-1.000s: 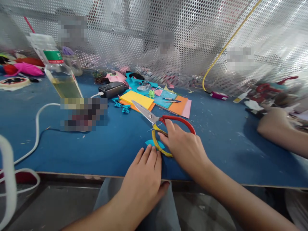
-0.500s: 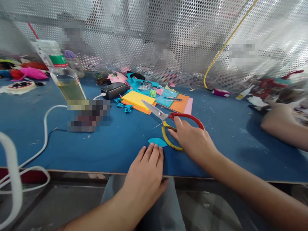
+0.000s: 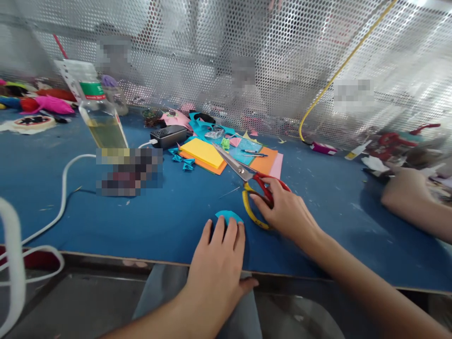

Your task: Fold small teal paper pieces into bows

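A small pointed piece of light blue paper point(image 3: 229, 216) lies on the table near its front edge. My left hand point(image 3: 219, 259) rests on it with flat, spread fingertips, which cover its near part. Beyond and to the right, my right hand point(image 3: 289, 207) grips the handles of a pair of large scissors point(image 3: 241, 171), one red and one yellow. Their blades are nearly together and point to the far left, over the edge of the coloured paper. A thin needle-like line point(image 3: 229, 192) is on the table left of the yellow handle.
Yellow paper point(image 3: 201, 151), orange paper point(image 3: 264, 162) and pens point(image 3: 254, 153) lie ahead. Small folded blue paper pieces point(image 3: 188, 164), a black box point(image 3: 168, 136) and a bottle point(image 3: 106, 127) stand leftward. A white cable point(image 3: 64, 197) runs along the left. Another person's arm point(image 3: 409, 197) rests at right.
My right hand has shifted slightly right and down, and its grip on the scissors handles looks tighter. My left hand still lies on the blue paper. The view has tilted a little.
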Motion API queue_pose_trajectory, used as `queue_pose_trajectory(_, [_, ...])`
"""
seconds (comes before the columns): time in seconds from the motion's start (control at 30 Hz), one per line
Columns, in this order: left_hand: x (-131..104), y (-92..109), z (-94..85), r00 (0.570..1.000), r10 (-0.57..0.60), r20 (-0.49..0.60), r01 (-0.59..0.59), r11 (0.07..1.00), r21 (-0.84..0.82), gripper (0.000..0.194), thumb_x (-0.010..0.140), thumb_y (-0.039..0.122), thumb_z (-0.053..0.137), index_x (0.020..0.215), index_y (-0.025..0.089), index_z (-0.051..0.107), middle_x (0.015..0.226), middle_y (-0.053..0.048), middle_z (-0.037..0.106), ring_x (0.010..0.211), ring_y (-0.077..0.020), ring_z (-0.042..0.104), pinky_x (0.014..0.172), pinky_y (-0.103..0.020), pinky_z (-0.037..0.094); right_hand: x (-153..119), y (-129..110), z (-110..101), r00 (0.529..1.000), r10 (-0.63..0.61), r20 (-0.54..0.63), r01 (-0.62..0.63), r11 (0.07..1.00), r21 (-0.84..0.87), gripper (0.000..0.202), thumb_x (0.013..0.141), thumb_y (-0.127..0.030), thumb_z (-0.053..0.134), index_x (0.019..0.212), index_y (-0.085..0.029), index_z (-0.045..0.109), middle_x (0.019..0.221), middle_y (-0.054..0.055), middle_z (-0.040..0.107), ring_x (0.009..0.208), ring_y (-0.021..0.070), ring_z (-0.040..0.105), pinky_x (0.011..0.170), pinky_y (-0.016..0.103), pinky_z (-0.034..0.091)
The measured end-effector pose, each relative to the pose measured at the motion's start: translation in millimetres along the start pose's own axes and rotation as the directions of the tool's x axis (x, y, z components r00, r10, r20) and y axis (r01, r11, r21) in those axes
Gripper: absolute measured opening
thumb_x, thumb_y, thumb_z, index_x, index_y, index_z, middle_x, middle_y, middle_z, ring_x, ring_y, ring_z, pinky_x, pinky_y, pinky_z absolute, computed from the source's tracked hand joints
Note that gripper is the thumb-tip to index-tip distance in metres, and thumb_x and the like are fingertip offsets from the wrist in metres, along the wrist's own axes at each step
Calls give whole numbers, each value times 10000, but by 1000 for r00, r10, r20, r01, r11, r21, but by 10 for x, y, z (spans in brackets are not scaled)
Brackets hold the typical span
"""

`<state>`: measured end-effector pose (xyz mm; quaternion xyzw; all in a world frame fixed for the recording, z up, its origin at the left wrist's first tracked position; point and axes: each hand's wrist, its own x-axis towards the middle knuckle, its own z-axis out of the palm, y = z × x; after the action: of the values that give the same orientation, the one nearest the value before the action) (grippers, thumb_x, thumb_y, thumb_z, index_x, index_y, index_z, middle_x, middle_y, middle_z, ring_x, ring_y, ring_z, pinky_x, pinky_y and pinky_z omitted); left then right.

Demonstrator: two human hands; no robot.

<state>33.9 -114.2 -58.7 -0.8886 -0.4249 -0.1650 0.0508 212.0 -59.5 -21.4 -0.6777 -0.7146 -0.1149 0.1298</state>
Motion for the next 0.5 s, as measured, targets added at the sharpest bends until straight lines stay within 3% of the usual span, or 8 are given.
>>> queue_pose_trajectory(0.13, [-21, -43, -18, 999, 42, 19, -42, 999, 1, 775, 727, 587, 564, 1319, 107, 420, 1349, -108, 470, 1227, -305, 404, 1017, -460, 368, 111, 50, -58, 993, -24, -114, 38, 992, 119, 424, 833, -439, 475, 1143, -149, 468, 935, 128, 671, 744, 278, 658, 576, 334, 458])
queue_pose_trajectory(0.33, [-68, -103, -56, 992, 105, 70, -104, 994, -10, 801, 754, 582, 526, 1392, 156, 295, 1392, -77, 427, 1268, -299, 373, 1038, -454, 334, 384, 67, -77, 982, -49, -183, 102, 951, 292, 437, 813, -445, 501, 1134, -152, 462, 987, 131, 652, 737, 265, 648, 608, 370, 472])
queue_pose_trajectory(0.4, [-63, -100, -54, 993, 110, 40, -111, 994, 23, 752, 778, 565, 500, 1376, 142, 327, 1381, -76, 444, 1262, -268, 390, 1034, -430, 340, 461, 62, -15, 978, -57, -200, 130, 918, 374, 434, 808, -436, 511, 1126, -147, 454, 965, 126, 651, 749, 255, 644, 627, 376, 478])
queue_pose_trajectory(0.5, [2, -49, -10, 989, 124, -83, -115, 989, 97, 658, 796, 588, 438, 1250, 116, 506, 1248, -102, 574, 1149, -238, 509, 948, -382, 416, 522, 69, 120, 976, -33, -216, 145, 836, 529, 415, 808, -413, 518, 1112, -145, 431, 991, 139, 633, 804, 240, 637, 668, 385, 494])
